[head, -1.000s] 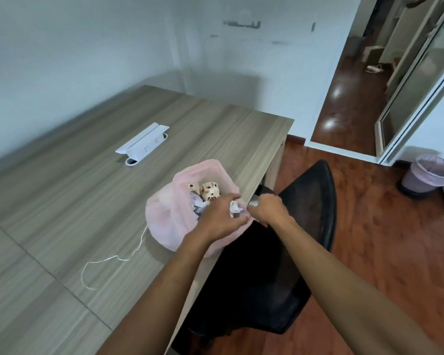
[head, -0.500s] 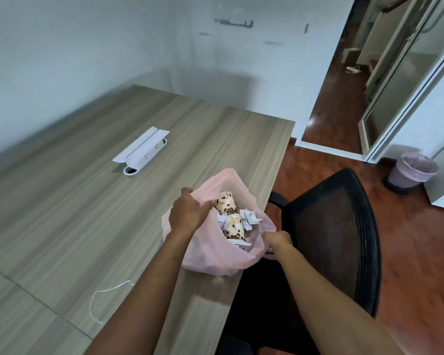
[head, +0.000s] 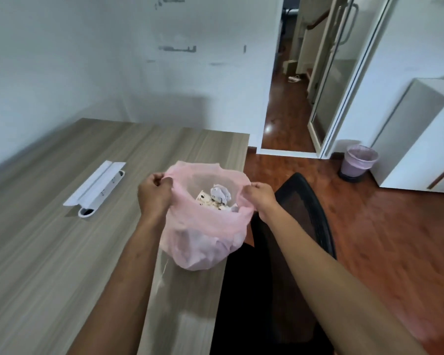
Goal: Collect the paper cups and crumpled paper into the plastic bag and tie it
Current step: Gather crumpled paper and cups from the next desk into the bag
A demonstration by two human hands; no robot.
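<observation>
Holding the pink plastic bag (head: 203, 239) wide open, the two hands are well apart, one on each side of the rim. The left hand (head: 154, 193) pinches the left edge, and the right hand (head: 260, 197) pinches the right edge. Both hands have their fingers curled tight on the thin plastic.

The bag sits near the edge of the wooden table (head: 49, 252), just beside a black chair (head: 305, 213). It may be lifted a little, but the view is too blurry to be sure.

Inside the bag lie the paper cups (head: 205, 198) with brown spots and some crumpled paper (head: 219, 192). No cups or paper balls show on the table top, so the picking up part looks done.

The step now looks like getting the bag ready to close. Next, the hands need to come together, bunch the two edges up, and make a knot. The plastic is soft and slippery, so the grip must stay firm, or the rim could slide out.

A white strip (head: 95, 185) lies farther off on the table, and a small bin (head: 359, 162) stands on the floor.
</observation>
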